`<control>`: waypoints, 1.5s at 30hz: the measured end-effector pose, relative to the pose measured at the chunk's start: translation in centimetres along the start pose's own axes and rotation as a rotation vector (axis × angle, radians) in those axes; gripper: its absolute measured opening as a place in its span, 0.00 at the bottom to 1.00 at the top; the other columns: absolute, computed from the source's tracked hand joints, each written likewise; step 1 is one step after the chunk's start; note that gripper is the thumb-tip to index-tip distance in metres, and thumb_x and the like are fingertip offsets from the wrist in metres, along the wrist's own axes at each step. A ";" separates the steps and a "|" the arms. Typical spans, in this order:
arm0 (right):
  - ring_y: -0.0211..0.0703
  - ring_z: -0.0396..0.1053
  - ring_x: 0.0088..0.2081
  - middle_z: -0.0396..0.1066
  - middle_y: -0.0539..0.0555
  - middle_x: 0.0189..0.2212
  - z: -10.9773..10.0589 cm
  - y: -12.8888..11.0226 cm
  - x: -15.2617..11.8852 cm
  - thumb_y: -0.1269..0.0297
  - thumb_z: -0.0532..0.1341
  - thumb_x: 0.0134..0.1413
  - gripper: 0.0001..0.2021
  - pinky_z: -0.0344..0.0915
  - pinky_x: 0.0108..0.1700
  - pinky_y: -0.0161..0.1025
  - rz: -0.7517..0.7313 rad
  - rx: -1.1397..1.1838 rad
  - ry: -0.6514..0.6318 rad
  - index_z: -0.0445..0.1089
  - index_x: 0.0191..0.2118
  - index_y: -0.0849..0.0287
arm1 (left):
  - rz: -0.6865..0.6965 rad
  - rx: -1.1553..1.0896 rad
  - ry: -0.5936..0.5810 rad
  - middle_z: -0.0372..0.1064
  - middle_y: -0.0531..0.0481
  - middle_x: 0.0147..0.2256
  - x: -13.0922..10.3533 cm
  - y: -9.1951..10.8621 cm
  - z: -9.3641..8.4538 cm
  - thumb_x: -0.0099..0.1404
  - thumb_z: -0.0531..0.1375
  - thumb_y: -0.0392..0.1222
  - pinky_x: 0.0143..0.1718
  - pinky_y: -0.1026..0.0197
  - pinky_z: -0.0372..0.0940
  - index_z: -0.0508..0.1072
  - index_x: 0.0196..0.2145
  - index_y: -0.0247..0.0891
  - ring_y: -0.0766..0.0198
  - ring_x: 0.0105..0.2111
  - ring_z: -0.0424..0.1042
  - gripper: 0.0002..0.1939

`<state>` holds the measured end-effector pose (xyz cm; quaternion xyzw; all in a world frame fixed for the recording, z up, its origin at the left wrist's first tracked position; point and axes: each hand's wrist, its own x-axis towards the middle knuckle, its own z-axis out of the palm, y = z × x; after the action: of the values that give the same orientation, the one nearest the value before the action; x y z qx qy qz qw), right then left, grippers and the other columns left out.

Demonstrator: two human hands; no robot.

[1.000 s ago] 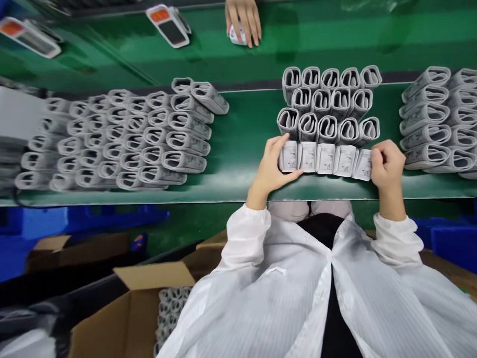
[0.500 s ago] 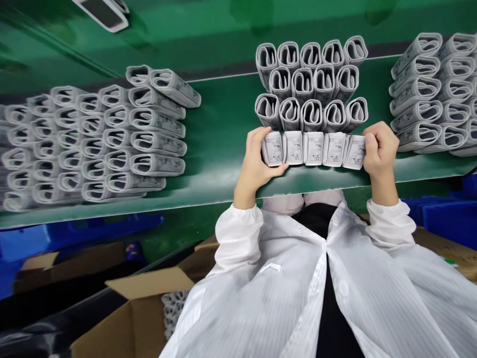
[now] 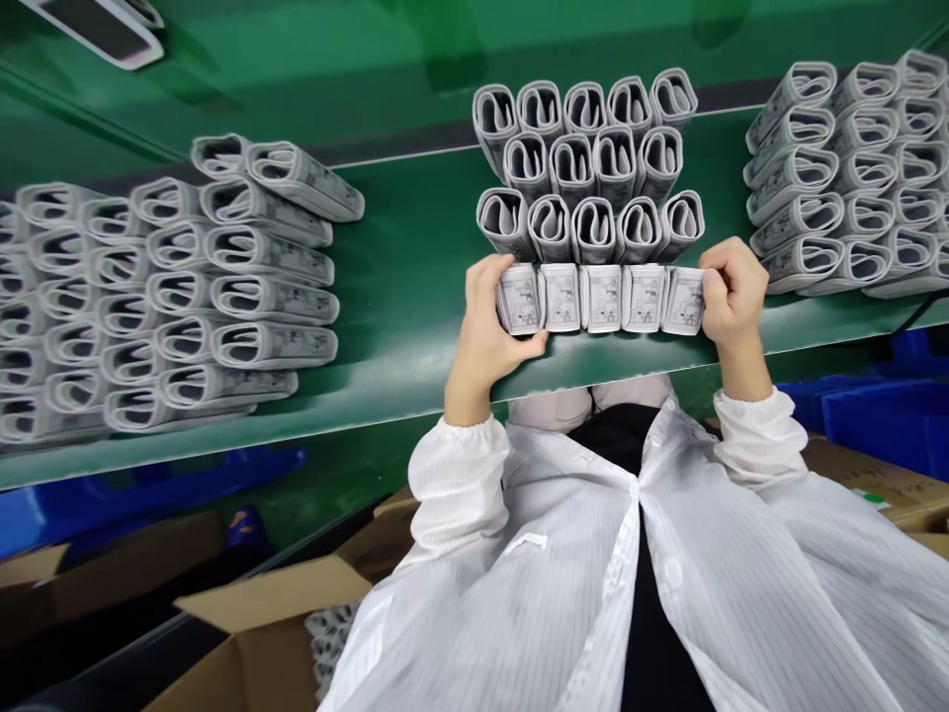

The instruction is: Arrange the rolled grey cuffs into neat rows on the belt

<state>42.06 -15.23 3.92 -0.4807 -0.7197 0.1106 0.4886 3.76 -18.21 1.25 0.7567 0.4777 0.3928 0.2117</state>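
**Five cuffs pressed into a row between two hands**

The left hand [image 3: 485, 331] and the right hand [image 3: 731, 292] clamped a row of five rolled grey cuffs [image 3: 600, 298] from either end, fingers curled around the outermost ones, printed sides facing up. The row lay near the front edge of the green bench [image 3: 400, 297], touching the stack behind it.

That stack of cuffs [image 3: 589, 163] stood on end with the open loops showing: five in the far row, four in the middle, five in the near row, fourteen in all.

To the left lay a large pile of cuffs [image 3: 185, 287] on their sides, in about six tiers, too many and too overlapped to count. Another pile [image 3: 852, 178] sat to the right, partly cut off by the frame.

Below the bench an open cardboard box [image 3: 252, 633] held more cuffs. One flat white device [image 3: 96, 25] lay at the far left corner.
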 end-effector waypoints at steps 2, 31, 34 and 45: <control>0.52 0.69 0.34 0.70 0.54 0.31 0.1 0.1 -0.1 0.38 0.53 0.80 0.25 0.69 0.41 0.55 -0.012 0.034 0.006 0.63 0.34 0.49 | 0.005 0.010 0.002 0.60 0.44 0.72 -0.1 0.4 0.0 0.59 0.75 0.69 0.77 0.23 0.64 0.56 0.76 0.52 0.35 0.72 0.63 0.57; 0.54 0.72 0.37 0.71 0.56 0.33 0.3 0.3 -0.4 0.32 0.51 0.80 0.30 0.76 0.47 0.61 0.068 0.081 -0.027 0.67 0.34 0.49 | -0.124 -0.103 0.000 0.63 0.51 0.72 0.1 0.9 -0.6 0.55 0.76 0.67 0.80 0.17 0.56 0.61 0.73 0.56 0.29 0.74 0.59 0.54; 0.54 0.72 0.38 0.71 0.56 0.33 0.2 0.4 -0.4 0.31 0.51 0.79 0.30 0.75 0.46 0.62 0.077 0.078 -0.032 0.67 0.34 0.49 | -0.090 -0.072 -0.012 0.62 0.55 0.73 0.0 0.5 -0.5 0.56 0.77 0.66 0.79 0.15 0.57 0.59 0.74 0.60 0.29 0.73 0.60 0.55; 0.54 0.71 0.38 0.71 0.55 0.34 0.2 0.2 -0.3 0.29 0.50 0.80 0.31 0.74 0.47 0.61 0.056 0.091 -0.026 0.67 0.35 0.49 | -0.029 0.024 0.002 0.61 0.37 0.71 0.1 2.1 -0.7 0.60 0.77 0.53 0.79 0.25 0.61 0.58 0.76 0.43 0.33 0.74 0.62 0.54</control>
<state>41.99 -15.30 3.53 -0.4764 -0.7064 0.1630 0.4974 4.39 -19.11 3.11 0.7517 0.4936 0.3848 0.2080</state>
